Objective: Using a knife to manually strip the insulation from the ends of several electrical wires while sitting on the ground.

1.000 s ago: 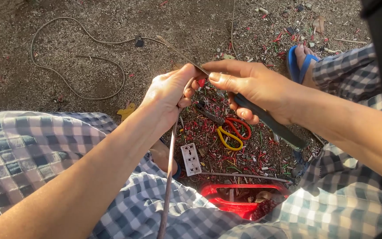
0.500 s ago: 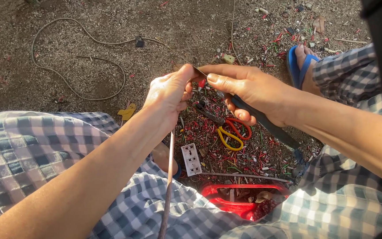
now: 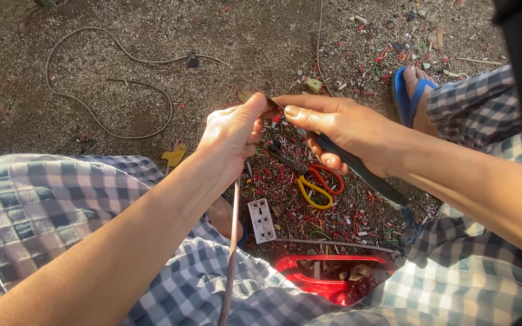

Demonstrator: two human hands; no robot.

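Head view shows your left hand [image 3: 232, 134] closed around a thin brownish cable [image 3: 231, 253] that runs from your fist straight down between your knees to the bottom edge of the picture; the thumb presses over the cable's upper end, right where the two hands meet above the ground. Your right hand [image 3: 342, 127] is wrapped around the dark handle of a knife [image 3: 357, 172], thumb laid along the top, and the narrow blade points left so its tip touches the spot held by your left thumb. Just below the hands, on the ground, lie pliers with yellow handles [image 3: 310, 192] and a second pair with red handles [image 3: 327, 178], close together in a litter of small red and green wire scraps [image 3: 357, 211]. A white socket plate [image 3: 261, 220] lies near the cable, beside your left knee. Nearer to you, a red bowl [image 3: 297, 274] sits between your legs, partly hidden by your checked cloth [image 3: 43, 205]. Your right foot in a blue sandal [image 3: 407, 95] rests beyond your right wrist. Farther out on the gravel, a long grey cord [image 3: 101, 124] loops well apart from everything else, and a small yellow scrap [image 3: 174, 156] lies near your left knee.
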